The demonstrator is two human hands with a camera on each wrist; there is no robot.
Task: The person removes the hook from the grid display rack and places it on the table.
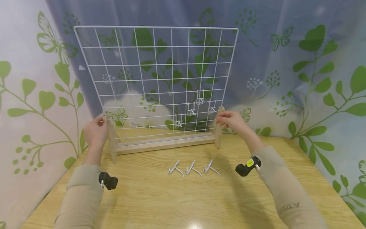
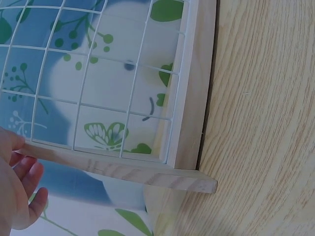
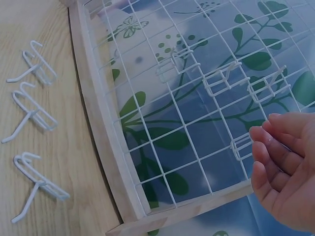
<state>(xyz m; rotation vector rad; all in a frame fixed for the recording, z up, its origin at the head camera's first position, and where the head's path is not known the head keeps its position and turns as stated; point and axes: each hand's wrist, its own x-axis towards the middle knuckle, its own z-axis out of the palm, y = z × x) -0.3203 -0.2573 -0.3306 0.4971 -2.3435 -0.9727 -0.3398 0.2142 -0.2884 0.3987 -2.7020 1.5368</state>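
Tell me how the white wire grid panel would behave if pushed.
The white wire grid panel is likely stiff: it stands without sagging. Being mostly gaps, it's probably light. It may tip if pushed high, rising well above its low wooden base.

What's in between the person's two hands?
In the head view, a white wire grid in a wooden stand, with four hooks hanging on it, stands between the left hand and right hand.

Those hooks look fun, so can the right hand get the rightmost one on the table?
Probably yes: if the right hand lets go of the wooden stand, nothing seems to block its way to that hook.
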